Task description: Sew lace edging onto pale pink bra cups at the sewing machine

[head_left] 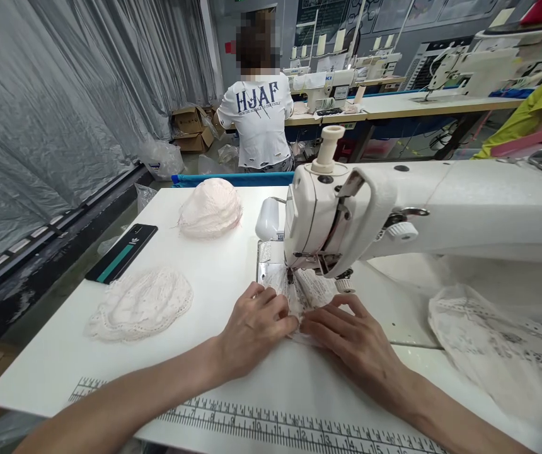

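Observation:
A white sewing machine [318, 214] stands over the white table, with gathered lace fabric [316, 287] lying under its needle area. My left hand [256, 325] is closed at the fabric's near left edge, thumb and fingers pinched together. Close beside it, my right hand [351, 331] has its fingertips pressed together on the same fabric, just in front of the presser foot. The two hands nearly touch at the thumb and fingertips. Part of the fabric is hidden beneath the fingers and the machine head.
Left on the table [224, 403] lie a flat lace piece [143, 302], a pale pink rounded fabric piece [212, 208] and a dark phone [122, 252]. More lace [493, 347] spreads at right. A printed ruler [271, 425] runs along the front. A person [259, 120] sits ahead.

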{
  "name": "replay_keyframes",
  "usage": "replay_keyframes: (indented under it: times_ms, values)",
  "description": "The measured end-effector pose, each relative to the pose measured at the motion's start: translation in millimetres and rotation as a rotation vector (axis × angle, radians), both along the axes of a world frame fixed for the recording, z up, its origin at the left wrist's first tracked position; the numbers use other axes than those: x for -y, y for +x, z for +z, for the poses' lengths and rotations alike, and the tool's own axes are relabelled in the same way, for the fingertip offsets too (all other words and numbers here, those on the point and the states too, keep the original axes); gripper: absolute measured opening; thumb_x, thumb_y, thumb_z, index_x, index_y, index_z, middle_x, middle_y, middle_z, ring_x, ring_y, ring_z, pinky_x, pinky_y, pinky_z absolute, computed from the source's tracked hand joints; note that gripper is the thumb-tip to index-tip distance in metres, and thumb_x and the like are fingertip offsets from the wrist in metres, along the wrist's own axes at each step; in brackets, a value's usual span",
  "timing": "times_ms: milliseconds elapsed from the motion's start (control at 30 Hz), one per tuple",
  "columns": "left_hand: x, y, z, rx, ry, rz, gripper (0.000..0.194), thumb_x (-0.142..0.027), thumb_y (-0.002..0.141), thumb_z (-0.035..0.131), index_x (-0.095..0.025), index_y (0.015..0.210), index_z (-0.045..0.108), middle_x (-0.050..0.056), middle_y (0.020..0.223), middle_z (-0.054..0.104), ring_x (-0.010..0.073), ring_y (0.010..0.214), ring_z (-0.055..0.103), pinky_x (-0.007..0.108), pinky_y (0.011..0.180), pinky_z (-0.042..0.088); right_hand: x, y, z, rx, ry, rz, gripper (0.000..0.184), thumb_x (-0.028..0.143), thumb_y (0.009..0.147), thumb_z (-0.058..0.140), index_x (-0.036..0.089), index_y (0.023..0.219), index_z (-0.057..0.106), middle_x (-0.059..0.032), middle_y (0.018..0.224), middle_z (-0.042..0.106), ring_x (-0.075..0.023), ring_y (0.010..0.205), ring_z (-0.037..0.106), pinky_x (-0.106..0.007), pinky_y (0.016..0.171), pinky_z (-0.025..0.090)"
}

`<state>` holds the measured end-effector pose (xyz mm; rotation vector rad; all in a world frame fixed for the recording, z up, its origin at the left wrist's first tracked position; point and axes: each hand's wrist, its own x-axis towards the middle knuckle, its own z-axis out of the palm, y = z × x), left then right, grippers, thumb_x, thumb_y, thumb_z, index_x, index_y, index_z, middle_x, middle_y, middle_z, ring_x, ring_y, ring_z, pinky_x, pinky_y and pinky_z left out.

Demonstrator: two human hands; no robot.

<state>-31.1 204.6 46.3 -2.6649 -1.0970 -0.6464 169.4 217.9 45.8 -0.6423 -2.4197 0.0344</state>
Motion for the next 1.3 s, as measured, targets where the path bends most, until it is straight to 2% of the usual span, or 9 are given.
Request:
replay_keyframes:
  times_ms: [133, 433, 800, 933, 1100, 1300]
  values:
    - [5, 0, 2.7, 0.037, 0.003, -0.041, 0.017, -0.006, 0.084, 0.051, -0.020, 0.085, 0.061, -0.002, 0.076, 0.060, 0.0106, 0.073, 0.053, 0.031, 0.072, 0.038, 2, 3, 1.7, -0.002, -0.041, 0.028, 0.023, 0.007, 0.092, 0.039, 0.019, 0.091, 0.059, -0.0022, 0.089, 0.069, -0.0123, 0.076, 0.061, -0.036, 0.082, 0.036]
    - [4, 0, 4.7, 0.075, -0.004, -0.087, 0.016, -0.003, 0.084, 0.051, -0.016, 0.086, 0.061, -0.001, 0.084, 0.066, 0.0104, 0.079, 0.058, 0.031, 0.078, 0.041, 1, 8, -3.0, 0.033, -0.068, 0.069, 0.020, 0.009, 0.092, 0.043, 0.019, 0.093, 0.059, -0.0018, 0.089, 0.068, -0.0137, 0.082, 0.061, -0.038, 0.085, 0.036]
    - [6, 1, 7.9, 0.015, 0.022, -0.071, 0.015, -0.007, 0.086, 0.051, -0.018, 0.089, 0.061, -0.001, 0.080, 0.066, 0.0106, 0.076, 0.058, 0.032, 0.077, 0.041, 3, 8, -2.5, 0.055, -0.062, 0.066, 0.021, 0.009, 0.092, 0.041, 0.018, 0.088, 0.060, -0.0026, 0.087, 0.067, -0.0144, 0.079, 0.059, -0.039, 0.084, 0.034]
    - [6, 1, 5.5, -0.019, 0.002, -0.064, 0.014, -0.009, 0.086, 0.050, -0.017, 0.090, 0.061, 0.000, 0.080, 0.065, 0.0116, 0.079, 0.058, 0.033, 0.077, 0.041, 3, 6, -3.1, 0.055, -0.055, 0.048, 0.012, 0.018, 0.091, 0.049, 0.018, 0.088, 0.061, -0.0023, 0.084, 0.066, -0.0152, 0.077, 0.059, -0.039, 0.085, 0.033]
    - [-1, 2, 1.1, -0.026, -0.023, -0.019, 0.014, -0.013, 0.087, 0.049, -0.015, 0.097, 0.059, 0.002, 0.087, 0.063, 0.0134, 0.083, 0.057, 0.035, 0.081, 0.039, -5, 4, -2.0, 0.065, -0.014, -0.030, 0.027, 0.034, 0.096, 0.039, 0.018, 0.093, 0.062, -0.0056, 0.092, 0.067, -0.0176, 0.083, 0.060, -0.038, 0.084, 0.032]
    - [-17, 2, 3.7, -0.049, -0.053, 0.060, 0.016, -0.020, 0.090, 0.047, -0.014, 0.101, 0.056, 0.004, 0.090, 0.061, 0.0153, 0.085, 0.057, 0.038, 0.082, 0.037, -21, 4, -8.0, 0.075, 0.043, -0.097, 0.040, 0.044, 0.096, 0.032, 0.015, 0.111, 0.055, -0.0106, 0.109, 0.067, -0.0203, 0.080, 0.061, -0.042, 0.088, 0.027]
